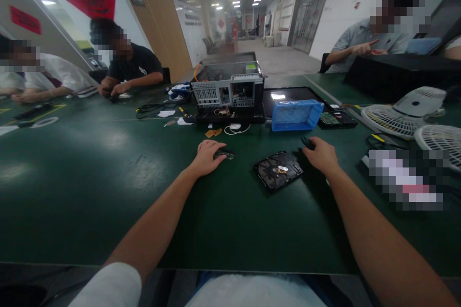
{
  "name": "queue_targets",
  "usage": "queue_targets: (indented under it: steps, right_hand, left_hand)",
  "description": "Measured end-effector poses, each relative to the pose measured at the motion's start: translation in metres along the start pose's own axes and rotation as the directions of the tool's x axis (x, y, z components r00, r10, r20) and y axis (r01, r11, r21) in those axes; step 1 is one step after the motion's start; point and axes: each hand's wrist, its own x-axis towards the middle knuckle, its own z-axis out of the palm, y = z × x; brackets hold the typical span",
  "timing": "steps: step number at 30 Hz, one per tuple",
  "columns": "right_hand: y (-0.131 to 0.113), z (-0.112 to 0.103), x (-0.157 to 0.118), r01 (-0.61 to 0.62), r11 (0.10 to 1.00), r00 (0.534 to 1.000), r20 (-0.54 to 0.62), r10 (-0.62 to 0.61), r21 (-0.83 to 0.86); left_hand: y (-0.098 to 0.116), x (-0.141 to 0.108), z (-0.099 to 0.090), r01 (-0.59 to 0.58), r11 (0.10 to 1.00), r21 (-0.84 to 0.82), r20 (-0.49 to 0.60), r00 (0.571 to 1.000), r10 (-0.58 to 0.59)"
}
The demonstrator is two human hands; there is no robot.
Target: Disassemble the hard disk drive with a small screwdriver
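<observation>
My left hand (208, 156) is closed on a small green circuit board (225, 154), low over the green table (201, 220). My right hand (321, 154) is closed around a dark object (308, 143), which is too small to identify. Between my two hands a hard drive (278, 171) lies on the table, turned at an angle, its dark face up with a shiny spot near the middle. The drive touches neither hand.
An opened computer case (228, 88) stands ahead. Right of it are a blue bin (297, 115), a flat black panel (268, 100) and another board (333, 119). White fans (392, 117) lie at the right. People sit across the table on both sides.
</observation>
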Motion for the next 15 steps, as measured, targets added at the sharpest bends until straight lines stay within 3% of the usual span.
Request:
queue_targets:
  steps: [6,15]
  right_hand:
    - [-0.005,-0.003,-0.004,-0.012,0.999,0.998,-0.059,0.014,0.034]
    - [-0.002,0.000,-0.001,0.055,0.998,0.983,-0.176,-0.053,0.006]
  left_hand:
    - [0.005,-0.001,-0.002,0.041,0.998,-0.037,-0.058,0.997,-0.043]
    - [0.030,-0.003,-0.004,0.065,0.961,-0.269,-0.163,0.980,-0.112]
